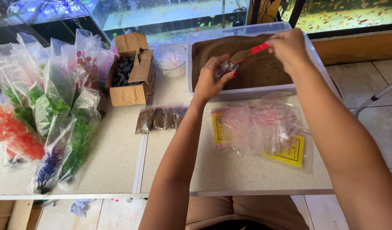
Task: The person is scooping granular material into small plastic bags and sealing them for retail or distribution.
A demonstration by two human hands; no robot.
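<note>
My left hand [209, 80] holds a small clear plastic bag [226, 67] open over a clear tub [242, 91] of brown granules. My right hand [287, 46] grips a red spoon [249, 53] loaded with brown granules, its bowl at the bag's mouth. Both hands hover above the tub's near half. A loose heap of empty clear zip bags [255, 125] lies on the table in front of the tub, over yellow cards [289, 152]. Three filled brown packets [159, 118] lie to its left.
Bagged plastic aquarium plants [47, 110] crowd the table's left side. An open cardboard box [130, 70] of dark pieces and a round clear container [170, 59] stand behind. Fish tanks [170, 15] line the back. The table's near edge [230, 192] runs above my lap.
</note>
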